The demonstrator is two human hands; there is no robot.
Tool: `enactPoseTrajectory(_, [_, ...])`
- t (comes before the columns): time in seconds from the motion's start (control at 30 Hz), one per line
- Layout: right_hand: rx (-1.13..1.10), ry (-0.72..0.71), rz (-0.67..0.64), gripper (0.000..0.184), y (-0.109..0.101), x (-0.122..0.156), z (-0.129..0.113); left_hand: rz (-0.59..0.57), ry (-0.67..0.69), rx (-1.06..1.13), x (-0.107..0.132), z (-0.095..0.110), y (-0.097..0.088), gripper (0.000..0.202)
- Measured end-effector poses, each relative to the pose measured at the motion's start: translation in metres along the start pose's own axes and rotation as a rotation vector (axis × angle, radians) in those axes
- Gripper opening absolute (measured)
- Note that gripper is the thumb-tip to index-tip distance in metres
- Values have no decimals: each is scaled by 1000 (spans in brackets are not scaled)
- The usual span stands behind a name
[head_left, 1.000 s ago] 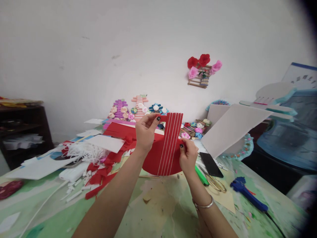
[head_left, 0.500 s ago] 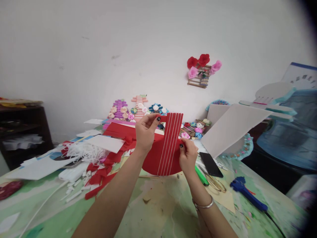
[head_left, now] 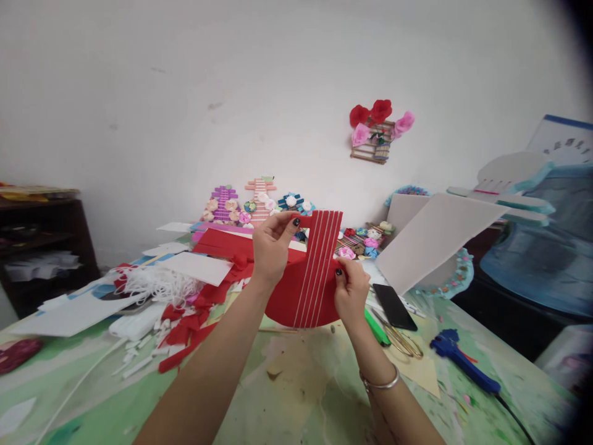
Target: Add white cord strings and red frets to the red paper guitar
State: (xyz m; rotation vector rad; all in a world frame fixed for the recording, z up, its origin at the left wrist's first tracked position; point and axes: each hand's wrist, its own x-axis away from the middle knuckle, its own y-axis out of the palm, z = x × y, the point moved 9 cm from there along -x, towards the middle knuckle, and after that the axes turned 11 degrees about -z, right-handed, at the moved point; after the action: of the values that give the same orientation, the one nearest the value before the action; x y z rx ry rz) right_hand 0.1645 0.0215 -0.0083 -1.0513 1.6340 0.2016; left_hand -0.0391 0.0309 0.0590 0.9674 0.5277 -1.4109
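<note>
I hold a red foam cut-out (head_left: 309, 290) with several thin white strips running up its length, raised upright above the table. My left hand (head_left: 271, 250) pinches its upper left edge with thumb and fingers closed. Lower down, my right hand (head_left: 351, 293) pinches the right edge of the same piece. A silver bangle sits on my right wrist.
Red and white foam scraps (head_left: 185, 315) litter the green table (head_left: 296, 395) at left. A black phone (head_left: 394, 307), scissors (head_left: 401, 343), a green pen (head_left: 376, 327) and a blue glue gun (head_left: 463, 364) lie at right. A white foam sheet (head_left: 433, 238) leans there. Paper-flower crafts (head_left: 259, 204) line the wall.
</note>
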Motion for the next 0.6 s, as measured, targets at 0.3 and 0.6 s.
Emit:
enactPoseTrajectory(0.3, [2, -1, 8, 27, -1, -1, 0, -18, -11, -25, 0, 4, 2, 14])
enactPoseTrajectory(0.6, [7, 1, -68, 18, -4, -6, -8, -22, 9, -36, -2, 5, -3, 14])
